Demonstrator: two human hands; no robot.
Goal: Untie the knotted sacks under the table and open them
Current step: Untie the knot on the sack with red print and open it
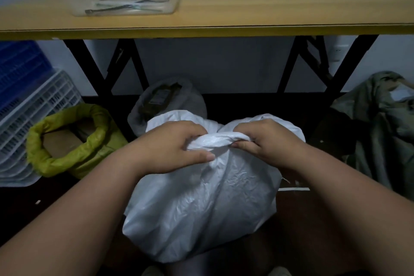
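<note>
At nine o'clock an open yellow-green woven sack (74, 143) stood on the floor under the yellow wooden bench (246, 6). The left hand (177, 148) gripped the twisted knot (215, 140) of the crinkled white plastic sack (201, 204) at centre; the right hand (266, 141) pinched its other end. At three o'clock lay an olive-green cloth bundle (380, 123).
</note>
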